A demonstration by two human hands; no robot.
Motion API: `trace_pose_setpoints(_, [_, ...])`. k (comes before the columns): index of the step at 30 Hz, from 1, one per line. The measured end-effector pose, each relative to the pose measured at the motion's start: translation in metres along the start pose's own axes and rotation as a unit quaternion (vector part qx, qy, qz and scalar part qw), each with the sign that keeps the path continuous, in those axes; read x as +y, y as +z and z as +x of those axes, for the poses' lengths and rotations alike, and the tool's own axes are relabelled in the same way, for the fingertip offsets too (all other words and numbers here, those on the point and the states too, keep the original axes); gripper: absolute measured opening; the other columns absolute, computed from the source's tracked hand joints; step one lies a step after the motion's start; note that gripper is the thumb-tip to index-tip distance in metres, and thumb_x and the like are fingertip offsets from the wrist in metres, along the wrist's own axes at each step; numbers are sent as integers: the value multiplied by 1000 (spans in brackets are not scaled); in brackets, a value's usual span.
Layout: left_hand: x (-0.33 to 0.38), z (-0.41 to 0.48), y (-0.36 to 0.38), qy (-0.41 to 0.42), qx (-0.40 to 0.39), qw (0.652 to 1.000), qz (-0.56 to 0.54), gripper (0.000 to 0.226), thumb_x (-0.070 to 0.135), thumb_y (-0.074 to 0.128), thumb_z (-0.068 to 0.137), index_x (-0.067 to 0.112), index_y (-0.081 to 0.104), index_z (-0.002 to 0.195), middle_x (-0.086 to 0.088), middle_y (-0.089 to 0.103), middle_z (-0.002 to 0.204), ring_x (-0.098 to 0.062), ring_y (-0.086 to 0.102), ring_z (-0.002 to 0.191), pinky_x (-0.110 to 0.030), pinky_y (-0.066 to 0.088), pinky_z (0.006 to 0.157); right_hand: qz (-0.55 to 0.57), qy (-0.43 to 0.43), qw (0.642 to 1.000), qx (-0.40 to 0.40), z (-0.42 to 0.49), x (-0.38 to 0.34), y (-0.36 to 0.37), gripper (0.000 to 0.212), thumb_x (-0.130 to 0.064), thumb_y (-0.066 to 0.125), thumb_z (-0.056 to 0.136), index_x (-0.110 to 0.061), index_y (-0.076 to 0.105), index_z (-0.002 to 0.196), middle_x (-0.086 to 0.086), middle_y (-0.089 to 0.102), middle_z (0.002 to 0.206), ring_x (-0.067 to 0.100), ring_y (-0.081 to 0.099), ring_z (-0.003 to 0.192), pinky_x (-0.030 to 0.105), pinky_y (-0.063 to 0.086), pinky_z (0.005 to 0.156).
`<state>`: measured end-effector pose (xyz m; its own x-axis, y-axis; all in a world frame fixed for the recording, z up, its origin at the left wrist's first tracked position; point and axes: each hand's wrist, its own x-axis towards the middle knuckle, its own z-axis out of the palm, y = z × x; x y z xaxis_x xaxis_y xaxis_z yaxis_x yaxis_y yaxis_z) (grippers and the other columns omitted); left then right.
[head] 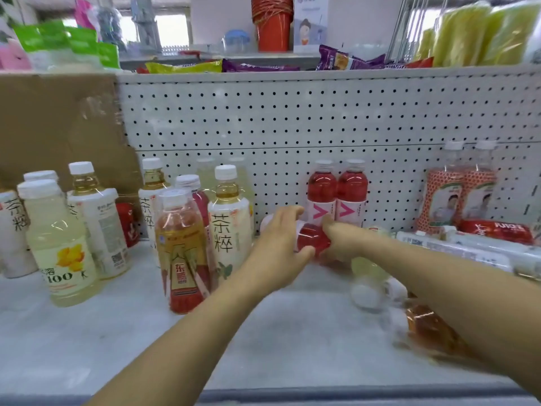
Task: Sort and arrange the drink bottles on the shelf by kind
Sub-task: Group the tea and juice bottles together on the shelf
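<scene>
Head view: a red drink bottle [312,238] lies tipped on its side, held just above the shelf [263,332], close in front of two upright red bottles [322,194] with pink-arrow labels that stand side by side against the pegboard back [292,112]. The left hand [279,237] wraps over one end with the thumb underneath; the right hand [339,238] grips the other end. Both are closed on the same bottle.

Step in hand, as I judge it: adding this red one to its kind.

Next move calls for turning it upright, cap up, and setting it beside the pair without knocking them. The gap toward the tea bottle [229,218] on the left looks usable but tight.

Further out:
- Left cluster is mixed: an orange-red tea bottle [181,253] in front, a pale yellow bottle with a flower label [58,241], and more white-labelled tea behind.
- To the right, a pale bottle [369,271] and an amber bottle [430,329] lie on their sides, blurred and partly under the right forearm.
- Two strawberry-patterned bottles [442,194] stand at the back right.

Sorting looks far from finished.
</scene>
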<state>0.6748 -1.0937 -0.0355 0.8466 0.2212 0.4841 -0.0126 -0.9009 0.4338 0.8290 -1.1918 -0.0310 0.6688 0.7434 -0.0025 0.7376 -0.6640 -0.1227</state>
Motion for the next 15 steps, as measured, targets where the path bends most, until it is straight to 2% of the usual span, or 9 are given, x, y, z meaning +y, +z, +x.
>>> trace_pose_setpoints(2, [-14, 22, 18, -20, -46, 997, 65, 75, 23, 69, 87, 13, 29, 151, -4, 37, 151, -23, 33, 141, -31, 30, 112, 31, -27, 999, 5, -9, 4, -18, 44, -32, 78, 78, -12, 51, 107, 3, 64, 97, 20, 63, 85, 30, 52, 69])
trace_pose_setpoints(4, [-22, 34, 31, -27, -61, 993, 100, 81, 23, 74, 81, 13, 31, 149, -6, 40, 148, -25, 37, 137, -32, 32, 108, 64, -43, 997, 17, -22, 7, -40, 47, -31, 81, 76, -15, 50, 108, 1, 62, 99, 18, 62, 85, 30, 53, 70])
trace_pose_setpoints(7, [-21, 43, 44, -35, 8, 997, 64, 82, 32, 83, 73, 21, 42, 142, -2, 50, 137, -23, 48, 124, -35, 41, 101, 151, -62, 986, 39, -39, 12, -68, 40, -33, 82, 77, -11, 61, 102, 9, 71, 92, 18, 66, 74, 30, 54, 64])
trace_pose_setpoints(9, [-19, 46, 47, -41, 56, 997, 24, 75, 39, 86, 68, 25, 50, 132, 3, 59, 124, -19, 54, 112, -36, 46, 93, 255, -81, 963, 34, -49, 21, -77, 30, -28, 80, 81, -7, 66, 97, 15, 75, 85, 20, 71, 68, 27, 57, 60])
trace_pose_setpoints(11, [-16, 47, 46, -63, 78, 995, -24, 72, 41, 87, 64, 25, 54, 126, 5, 64, 115, -17, 59, 104, -38, 50, 89, 335, -100, 937, 25, -56, 38, -80, 26, -18, 75, 86, -8, 67, 109, 10, 76, 92, 18, 74, 80, 22, 58, 67])
trace_pose_setpoints(12, [-15, 48, 44, -79, 87, 992, -51, 71, 40, 87, 63, 25, 55, 125, 4, 66, 113, -17, 62, 102, -38, 51, 88, 320, -112, 941, 22, -59, 49, -81, 31, -12, 72, 88, -10, 64, 118, 6, 76, 99, 16, 73, 88, 17, 56, 72])
trace_pose_setpoints(13, [-16, 50, 42, -104, 96, 987, -79, 70, 37, 87, 64, 25, 56, 125, 5, 67, 111, -16, 64, 101, -37, 52, 89, 257, -122, 958, 18, -60, 60, -79, 39, -8, 70, 89, -13, 60, 127, 0, 73, 109, 12, 70, 97, 14, 54, 77])
trace_pose_setpoints(15, [-18, 54, 39, -160, 106, 973, -129, 63, 35, 86, 70, 23, 57, 124, 4, 69, 108, -15, 65, 99, -37, 53, 91, 80, -137, 987, -18, -59, 75, -72, 54, -3, 66, 88, -23, 54, 136, -8, 61, 127, 9, 58, 117, 16, 47, 93])
